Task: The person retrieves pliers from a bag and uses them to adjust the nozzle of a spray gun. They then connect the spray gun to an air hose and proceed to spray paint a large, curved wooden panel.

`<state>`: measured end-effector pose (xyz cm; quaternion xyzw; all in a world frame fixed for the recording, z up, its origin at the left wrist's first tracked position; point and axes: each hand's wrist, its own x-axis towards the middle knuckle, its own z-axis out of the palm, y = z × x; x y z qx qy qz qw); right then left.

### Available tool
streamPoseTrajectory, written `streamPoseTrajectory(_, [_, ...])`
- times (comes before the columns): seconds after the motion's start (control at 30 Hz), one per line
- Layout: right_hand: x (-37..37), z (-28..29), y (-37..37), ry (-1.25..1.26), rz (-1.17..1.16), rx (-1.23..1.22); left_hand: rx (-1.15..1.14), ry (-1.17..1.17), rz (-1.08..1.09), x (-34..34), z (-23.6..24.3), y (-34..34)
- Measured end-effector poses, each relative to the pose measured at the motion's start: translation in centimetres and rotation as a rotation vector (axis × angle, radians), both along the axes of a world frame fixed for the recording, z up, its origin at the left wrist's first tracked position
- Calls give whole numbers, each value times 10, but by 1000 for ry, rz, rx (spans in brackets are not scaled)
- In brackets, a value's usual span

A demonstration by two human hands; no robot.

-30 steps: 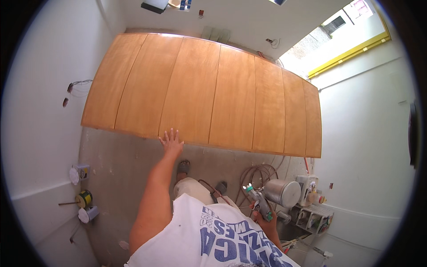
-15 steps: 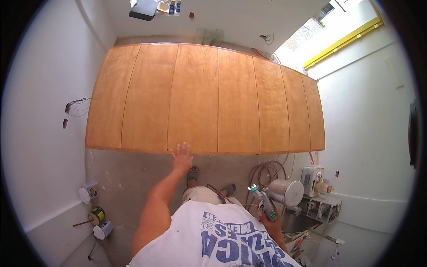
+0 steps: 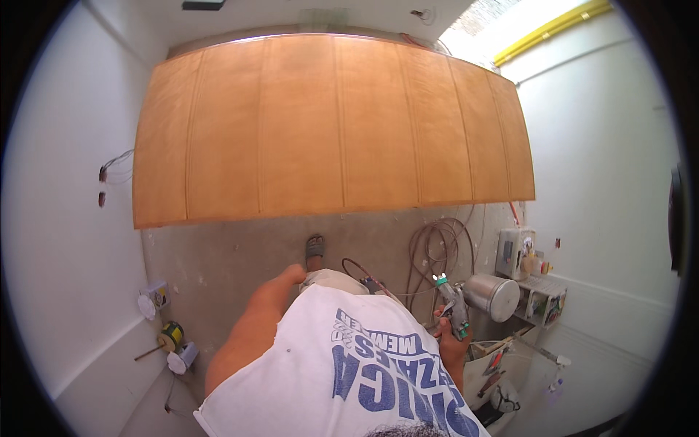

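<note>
My right hand [image 3: 450, 344] is wrapped round the handle of a spray gun [image 3: 457, 312] with a green-tipped nozzle. A round metal paint cup [image 3: 493, 297] is attached at the gun's right side, and a thin hose appears beside it. My left hand [image 3: 295, 273] hangs by my left thigh, next to my light shorts; its fingers are hidden, so I cannot tell whether it is open or closed. Ahead of me lies a long orange-brown wooden panel [image 3: 302, 131], divided by several grooves running front to back. Neither hand touches the panel.
A coiled brown hose [image 3: 437, 251] lies on the concrete floor [image 3: 240, 255] ahead of the gun. To the right stand a small whitish machine [image 3: 515, 251] and a crate of supplies [image 3: 545, 298]. Cans, one a yellow-and-dark tin [image 3: 171, 335], sit along the left wall.
My left hand has left the panel's near edge and dropped back beside my thigh. The gun in my right hand has shifted slightly up and right. The view has tilted and moved.
</note>
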<state>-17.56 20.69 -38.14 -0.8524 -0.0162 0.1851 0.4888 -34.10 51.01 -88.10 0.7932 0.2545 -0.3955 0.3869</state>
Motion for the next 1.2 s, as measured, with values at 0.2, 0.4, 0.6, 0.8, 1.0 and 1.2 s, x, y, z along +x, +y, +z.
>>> streamPoseTrajectory(0.2, [11, 5, -72, 46, -161, 27, 112, -114, -98, 64, 25, 8])
streamPoseTrajectory(0.4, [51, -11, -160, -16, -252, 138, 133, -152, 26, 201, 48, -33])
streamPoseTrajectory(0.6, [136, -9, -284, -45, -259, 111, 62, -363, 205, 352, 80, -173])
streamPoseTrajectory(0.8, [199, 14, -403, 5, -267, 197, -399, -364, 403, 493, 217, -364])
streamPoseTrajectory(1.0, [256, 16, -470, 31, -289, 165, -795, -236, 466, 615, 308, -495])
streamPoseTrajectory(1.2, [349, -7, -535, -166, -188, 40, -845, -187, 339, 728, 312, -598])
